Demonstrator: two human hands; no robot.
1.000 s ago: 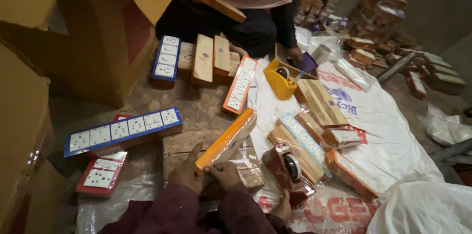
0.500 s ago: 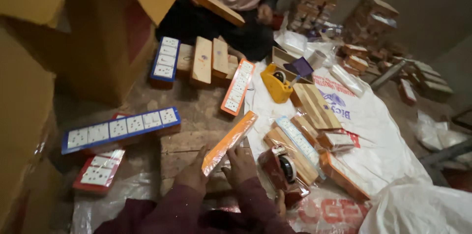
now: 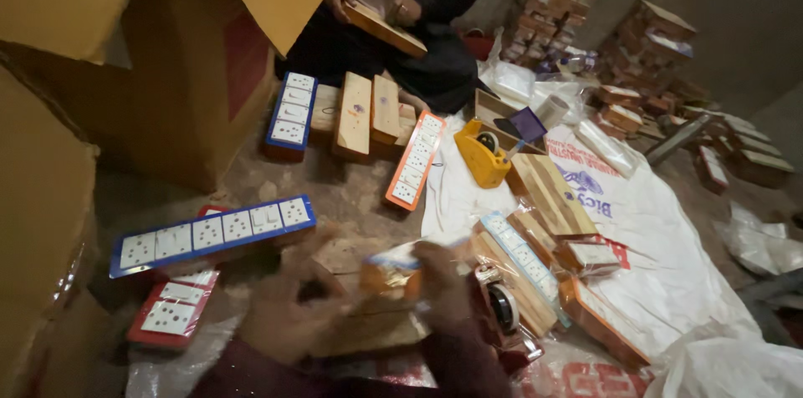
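1. Left hand (image 3: pixel 288 314) blurred, low centre-left; fingers look curled, but cannot tell if it grips anything.
2. Right hand (image 3: pixel 447 281) blurred, closed around one end of an orange-edged switch board (image 3: pixel 391 268) wrapped in clear plastic, held over the wooden block (image 3: pixel 368 327) on the floor.
3. Tape dispenser (image 3: pixel 502 310) just right of the right hand, on the white sack sheet (image 3: pixel 669 281).
4. Blue-edged switch board (image 3: pixel 213 233) lies left of the hands; red-edged board (image 3: pixel 171 314) just below it.
5. Yellow tape dispenser (image 3: pixel 483 155) farther up on the sheet.
6. Another person (image 3: pixel 410 5) sits opposite, holding a wooden board (image 3: pixel 385 28).
7. Cardboard box (image 3: pixel 180 63) at left.
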